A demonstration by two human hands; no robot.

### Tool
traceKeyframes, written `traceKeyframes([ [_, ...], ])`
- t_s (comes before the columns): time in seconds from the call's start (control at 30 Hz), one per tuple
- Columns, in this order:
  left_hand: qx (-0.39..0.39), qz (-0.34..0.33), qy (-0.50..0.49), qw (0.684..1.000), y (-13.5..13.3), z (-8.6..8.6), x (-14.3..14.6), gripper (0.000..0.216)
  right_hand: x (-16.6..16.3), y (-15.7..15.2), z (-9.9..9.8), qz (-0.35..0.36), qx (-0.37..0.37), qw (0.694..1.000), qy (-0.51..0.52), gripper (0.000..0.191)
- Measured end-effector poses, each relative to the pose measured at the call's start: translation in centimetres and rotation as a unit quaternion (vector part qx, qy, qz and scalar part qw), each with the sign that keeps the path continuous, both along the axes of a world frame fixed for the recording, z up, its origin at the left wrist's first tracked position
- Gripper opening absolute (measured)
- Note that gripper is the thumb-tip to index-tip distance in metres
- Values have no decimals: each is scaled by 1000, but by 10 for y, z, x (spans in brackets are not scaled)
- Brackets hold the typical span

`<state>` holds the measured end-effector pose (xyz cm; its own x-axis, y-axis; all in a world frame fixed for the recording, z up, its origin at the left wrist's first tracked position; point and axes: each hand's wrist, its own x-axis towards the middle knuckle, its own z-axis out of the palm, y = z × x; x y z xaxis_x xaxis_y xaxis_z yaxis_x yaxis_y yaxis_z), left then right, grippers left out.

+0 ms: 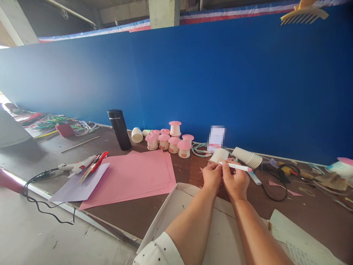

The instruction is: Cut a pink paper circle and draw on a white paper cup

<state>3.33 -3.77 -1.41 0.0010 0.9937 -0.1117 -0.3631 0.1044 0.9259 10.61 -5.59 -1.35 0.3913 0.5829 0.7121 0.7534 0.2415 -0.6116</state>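
The person's left hand (212,177) has its fingers closed around the lower part of a white paper cup (219,155), tilted just beyond the fingertips. The right hand (237,181), close beside it, pinches a slim white marker pen with a pink end (236,166), its tip at the cup's side; whether it touches cannot be told.

Just right of and beyond the hands lies a nested stack of white paper cups (247,157). Left of and beyond them stand small white cups with round pink paper tops (173,140). Farther left are flat pink paper sheets (135,171) and, behind those, a black cylindrical bottle (120,130). A shallow off-white board (169,211) lies beneath the forearms.
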Motion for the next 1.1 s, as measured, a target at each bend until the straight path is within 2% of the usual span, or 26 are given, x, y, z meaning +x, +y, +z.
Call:
traceKeyframes([
  [0.7,15,0,28,1000,9,-15,7,22,2,2,1,-21,3,1000,4,48],
  [1.1,12,-4,48,999,6,-13,6,24,5,3,0,-38,-8,999,21,45],
])
